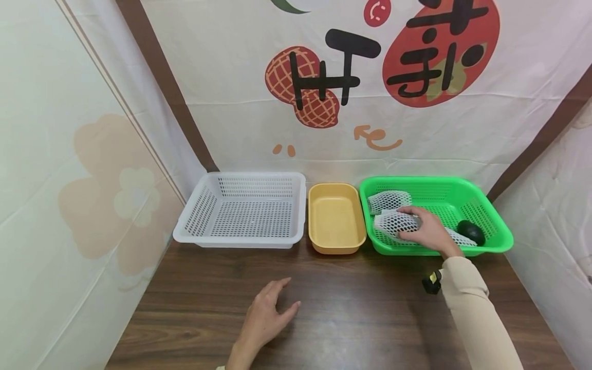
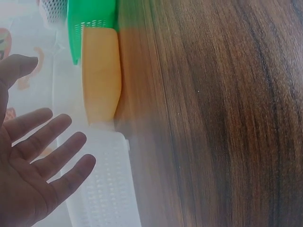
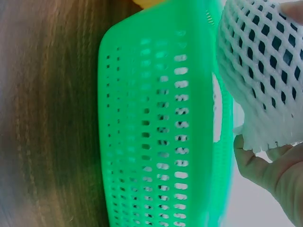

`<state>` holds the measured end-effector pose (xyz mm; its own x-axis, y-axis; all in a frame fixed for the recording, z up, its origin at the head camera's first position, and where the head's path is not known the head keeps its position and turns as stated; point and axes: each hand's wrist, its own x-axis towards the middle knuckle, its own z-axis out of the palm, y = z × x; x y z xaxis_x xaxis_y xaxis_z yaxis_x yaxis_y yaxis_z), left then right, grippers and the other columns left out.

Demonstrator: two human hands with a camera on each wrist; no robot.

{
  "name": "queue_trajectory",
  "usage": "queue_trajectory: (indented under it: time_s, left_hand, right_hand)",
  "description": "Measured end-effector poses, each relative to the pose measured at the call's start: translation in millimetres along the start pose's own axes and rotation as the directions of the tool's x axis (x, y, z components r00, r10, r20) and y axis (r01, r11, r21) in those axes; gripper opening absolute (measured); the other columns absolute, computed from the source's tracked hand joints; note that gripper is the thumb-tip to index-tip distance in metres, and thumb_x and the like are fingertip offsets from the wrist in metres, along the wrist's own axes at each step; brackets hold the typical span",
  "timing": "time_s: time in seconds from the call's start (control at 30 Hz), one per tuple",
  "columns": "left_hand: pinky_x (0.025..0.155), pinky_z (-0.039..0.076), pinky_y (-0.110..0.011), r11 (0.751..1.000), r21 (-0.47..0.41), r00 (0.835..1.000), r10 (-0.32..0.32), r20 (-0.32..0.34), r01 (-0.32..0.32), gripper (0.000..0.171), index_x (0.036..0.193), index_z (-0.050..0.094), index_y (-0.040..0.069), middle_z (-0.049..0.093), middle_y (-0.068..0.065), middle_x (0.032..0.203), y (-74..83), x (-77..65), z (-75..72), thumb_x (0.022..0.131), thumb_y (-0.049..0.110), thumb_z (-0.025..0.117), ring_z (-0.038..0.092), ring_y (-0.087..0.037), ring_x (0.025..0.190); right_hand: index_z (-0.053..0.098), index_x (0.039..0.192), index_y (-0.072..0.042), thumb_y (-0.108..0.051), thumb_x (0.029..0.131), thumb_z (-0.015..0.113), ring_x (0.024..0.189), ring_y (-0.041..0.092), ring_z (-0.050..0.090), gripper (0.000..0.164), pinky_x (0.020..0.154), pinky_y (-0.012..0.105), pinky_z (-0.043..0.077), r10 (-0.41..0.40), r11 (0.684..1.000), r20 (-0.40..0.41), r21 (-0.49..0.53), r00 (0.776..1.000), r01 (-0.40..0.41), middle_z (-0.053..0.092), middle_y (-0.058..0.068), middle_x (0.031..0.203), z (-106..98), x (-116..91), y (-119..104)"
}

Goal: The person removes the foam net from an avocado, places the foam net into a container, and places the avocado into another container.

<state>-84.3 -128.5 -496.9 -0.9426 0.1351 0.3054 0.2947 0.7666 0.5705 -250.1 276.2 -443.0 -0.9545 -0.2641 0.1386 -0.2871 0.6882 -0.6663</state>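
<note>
My right hand (image 1: 430, 231) is in the green basket (image 1: 503, 234), where it grips a dark fruit in a white foam net (image 1: 396, 223). Thumb and fingers wrap the net's sides; in the right wrist view the netted fruit (image 3: 265, 61) hangs above the basket's rim. Behind it lies another white foam net (image 1: 390, 201). Partly hidden by the hand, a third foam net (image 1: 459, 237) rests beside a bare, dark oval fruit (image 1: 470, 233) resembling an avocado. Over the table my left hand (image 1: 264, 317) holds nothing, its fingers spread and relaxed in the left wrist view.
A white perforated basket (image 1: 185, 234) stands at the left on the brown wooden table (image 1: 342, 308). Between the two baskets sits a shallow yellow tray (image 1: 337, 250). Printed cloth (image 1: 231, 123) hangs behind them, and more cloth lines both sides.
</note>
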Motion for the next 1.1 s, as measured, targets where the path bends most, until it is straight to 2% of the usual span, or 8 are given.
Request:
queue_trajectory:
  time_s: [0.13, 0.4, 0.63, 0.83, 1.1]
  left_hand:
    - [0.073, 0.047, -0.032, 1.000, -0.009, 1.000, 0.007, -0.001, -0.007, 0.051, 0.117, 0.055, 0.016, 0.057, 0.004, 0.105, 1.0, 0.6, 0.1, 0.074, 0.042, 0.068, 0.054, -0.010, 0.096]
    - [0.075, 0.047, -0.031, 1.000, -0.022, 1.000, 0.016, -0.006, -0.016, 0.050, 0.117, 0.055, 0.017, 0.057, 0.003, 0.107, 1.1, 0.1, 0.9, 0.074, 0.040, 0.068, 0.054, -0.010, 0.096]
    - [0.075, 0.047, -0.031, 0.999, -0.041, 1.000, 0.023, -0.005, -0.023, 0.051, 0.117, 0.055, 0.017, 0.057, 0.002, 0.108, 1.4, -0.8, 1.5, 0.073, 0.039, 0.070, 0.054, -0.011, 0.097]
    - [0.076, 0.047, -0.031, 0.998, -0.062, 1.000, 0.014, 0.002, -0.014, 0.050, 0.117, 0.055, 0.020, 0.055, 0.007, 0.109, 1.7, -1.6, 1.3, 0.075, 0.045, 0.066, 0.053, -0.010, 0.099]
    - [0.076, 0.047, -0.032, 0.998, -0.061, 1.000, 0.013, 0.009, -0.013, 0.049, 0.116, 0.056, 0.021, 0.056, 0.006, 0.109, 2.6, -1.6, 0.7, 0.074, 0.042, 0.068, 0.053, -0.010, 0.099]
  right_hand:
    - [0.052, 0.122, -0.018, -0.037, 0.067, 0.076, 0.099, 0.026, 0.046, 0.062, 0.074, 0.047, 0.040, -0.030, 1.000, -0.008, -0.002, 1.000, 0.030, 0.047, 0.008, 0.121, -2, -4, -8]
    - [0.053, 0.121, -0.020, -0.037, 0.064, 0.078, 0.107, 0.024, 0.042, 0.065, 0.079, 0.048, 0.037, -0.070, 0.997, -0.024, -0.018, 0.997, 0.070, 0.045, 0.003, 0.124, -5, -17, -19]
    - [0.052, 0.121, -0.026, -0.041, 0.064, 0.077, 0.097, 0.021, 0.045, 0.065, 0.073, 0.044, 0.040, -0.078, 0.997, -0.015, -0.027, 0.997, 0.077, 0.045, 0.000, 0.123, -5, -29, -30]
    - [0.051, 0.119, -0.030, -0.042, 0.062, 0.078, 0.092, 0.017, 0.046, 0.064, 0.072, 0.041, 0.040, -0.084, 0.996, -0.006, -0.032, 0.996, 0.083, 0.047, -0.005, 0.117, -3, -35, -39]
    - [0.052, 0.117, -0.032, -0.041, 0.063, 0.077, 0.105, 0.013, 0.043, 0.061, 0.083, 0.043, 0.035, -0.131, 0.991, 0.008, -0.016, 0.991, 0.131, 0.046, -0.011, 0.119, 4, -42, -44]
